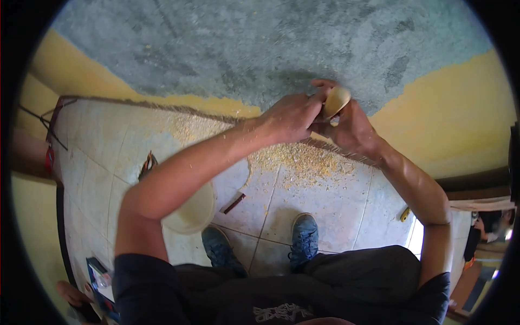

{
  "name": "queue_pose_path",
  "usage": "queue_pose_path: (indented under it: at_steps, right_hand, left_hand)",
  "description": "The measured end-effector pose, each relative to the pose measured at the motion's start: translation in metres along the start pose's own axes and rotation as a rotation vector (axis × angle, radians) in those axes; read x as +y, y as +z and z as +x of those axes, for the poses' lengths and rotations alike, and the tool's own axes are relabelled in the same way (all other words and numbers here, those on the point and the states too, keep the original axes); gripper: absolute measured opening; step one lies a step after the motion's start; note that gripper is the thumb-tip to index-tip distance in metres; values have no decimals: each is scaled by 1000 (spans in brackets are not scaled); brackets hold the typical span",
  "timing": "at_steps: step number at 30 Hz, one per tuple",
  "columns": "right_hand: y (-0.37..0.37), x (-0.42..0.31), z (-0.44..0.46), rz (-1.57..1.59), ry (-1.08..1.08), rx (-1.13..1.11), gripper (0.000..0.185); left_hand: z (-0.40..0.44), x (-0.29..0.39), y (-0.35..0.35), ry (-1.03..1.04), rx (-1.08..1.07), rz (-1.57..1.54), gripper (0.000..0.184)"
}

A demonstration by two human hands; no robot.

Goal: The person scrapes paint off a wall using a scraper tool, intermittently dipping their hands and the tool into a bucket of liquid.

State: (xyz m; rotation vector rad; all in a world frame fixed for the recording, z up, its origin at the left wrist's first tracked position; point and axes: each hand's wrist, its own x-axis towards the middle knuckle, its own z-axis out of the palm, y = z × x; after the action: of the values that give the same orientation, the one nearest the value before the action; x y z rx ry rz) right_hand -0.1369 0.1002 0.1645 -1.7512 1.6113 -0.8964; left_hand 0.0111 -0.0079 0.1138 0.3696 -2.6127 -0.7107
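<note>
Right of centre in the upper frame, the left hand and right hand are both curled closed around a pale handle, before a scraped wall. Chips litter the floor mid-frame; a bucket stands lower left of centre.

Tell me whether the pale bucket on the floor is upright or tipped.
Upright: the bucket shows a round opening facing up; the left arm hides part.

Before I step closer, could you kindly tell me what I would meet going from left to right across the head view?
Pale bucket, dark red strip, right shoe, pale rounded object, small yellow object.
</note>
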Motion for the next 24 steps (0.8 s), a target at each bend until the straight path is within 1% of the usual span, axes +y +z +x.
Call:
queue_pose_path:
  at_steps: [1, 2, 3, 4, 5, 6, 8, 9, 10, 11, 12, 13, 14, 15, 16, 17, 18, 19, 20, 21, 22, 23, 24]
  right_hand:
    - [-1, -7, 5, 19, 139, 28, 63]
    - [0, 5, 6, 11, 144, -4, 63]
    - [1, 26, 7, 149, 77, 31, 57]
    - [1, 33, 7, 289, 15, 68, 52]
    - [0, 32, 3, 401, 21, 126, 39]
    - [-4, 27, -1, 390, 20, 97, 39]
    - [-13, 21, -8, 95, 93, 162, 23]
    - [-12, 25, -11, 90, 86, 143, 23]
    - [-9, 33, -15, 41, 63, 185, 17]
    - [-5, 38, -18, -10, 39, 231, 12]
    - [-1, 40, -22, -19, 43, 218, 12]
    - [3, 42, -26, -218, -108, 235, 12]
    - [6, 44, -28, -415, -264, 240, 13]
    - [7, 56, -31, -515, -461, 240, 19]
    - [5, 59, -35, -550, -505, 211, 22]
    - [4, 67, -38, -545, -507, 205, 22]
    - [3, 75, -39, -538, -507, 207, 23]
    - [3, 78, -38, -536, -503, 199, 23]
    - [2, 79, -36, -568, -500, 201, 21]
    - [2, 80, -35, -599, -500, 209, 20]
    - [2, 79, -32, -591, -503, 211, 20]
    - [1, 77, -27, -562, -498, 219, 19]
    - [3, 76, -28, -532, -479, 231, 19]
  left_hand:
    - [0, 4, -4, -33, -43, 69, 55]
    - [2, 3, -10, -59, -28, 52, 55]
    - [4, -1, -15, 31, 12, -131, 52]
    - [3, -2, -18, 125, 56, -312, 50]
    - [-4, -3, -23, -65, 53, -478, 45]
    - [-9, -9, -13, -78, 80, -485, 45]
    - [-24, -27, 26, -150, 990, -289, 38]
    - [-31, -24, 45, -284, 1127, -356, 45]
    - [-36, -41, 74, -267, 1216, -220, 67]
    - [-35, -44, 96, -372, 1287, -281, 76]
    - [-31, -43, 121, -485, 1352, -348, 85]
    - [-25, -49, 146, -585, 1282, -396, 97]
    - [-17, -50, 168, -677, 1203, -448, 101]
    - [-8, -49, 184, -685, 1104, -378, 101]
    - [4, -52, 199, -588, 1051, -363, 104]
    - [20, -48, 216, -561, 1092, -339, 113]
    - [27, -49, 247, -572, 1088, -346, 113]
    - [27, -49, 288, -561, 971, -72, 115]
    - [23, -46, 311, -539, 841, 198, 117]
    - [13, -35, 295, -541, 836, 202, 117]
    - [-1, -21, 256, -749, 270, -84, 110]
    - [-13, -19, 230, -907, -312, -360, 103]
    - [-20, -30, 228, -813, -630, -309, 101]
